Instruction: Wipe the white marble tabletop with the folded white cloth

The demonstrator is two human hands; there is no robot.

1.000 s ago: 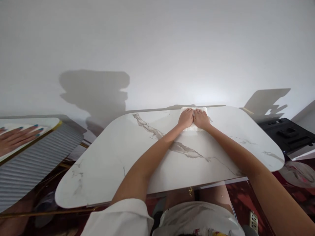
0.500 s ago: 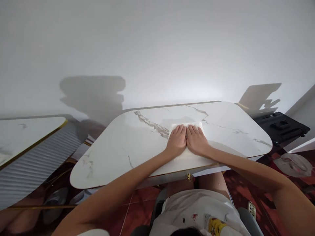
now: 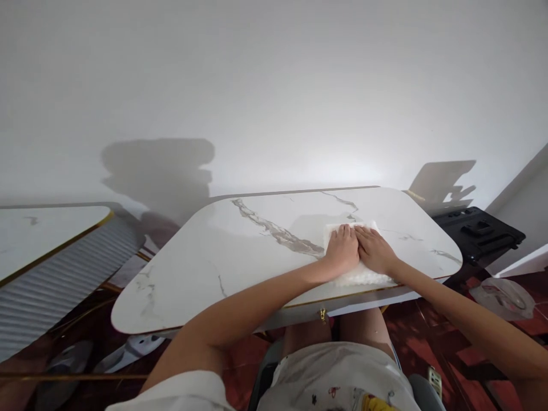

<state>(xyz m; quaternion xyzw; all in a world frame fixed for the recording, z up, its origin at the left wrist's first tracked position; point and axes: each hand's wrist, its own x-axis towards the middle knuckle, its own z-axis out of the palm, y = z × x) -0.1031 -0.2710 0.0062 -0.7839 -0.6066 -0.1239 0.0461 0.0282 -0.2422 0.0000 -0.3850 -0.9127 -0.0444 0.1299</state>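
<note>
A white sheet with a bumpy surface, like bubble wrap (image 3: 362,278), lies flat on the marble-patterned table (image 3: 184,268), right of its middle and near the front edge. My left hand (image 3: 343,249) rests flat on the sheet, palm down, fingers stretched out toward the wall. Beside it my right hand (image 3: 377,251) also lies palm down on the sheet, fingers extended and angled to the left. The two hands touch at the thumbs and fingertips. Both palms hide the middle of the sheet; its far and near edges show.
A white wall (image 3: 274,97) stands behind the table. To the left is a second table (image 3: 51,234) with a ribbed side. A black case (image 3: 479,231) sits beyond the right end, and a clear plastic bag (image 3: 503,297) lies below it. A small gold latch (image 3: 322,315) hangs at the front edge.
Both hands and the white bumpy sheet have slid to the right across the table. The view has shifted slightly, and more of the sheet's near edge shows.
</note>
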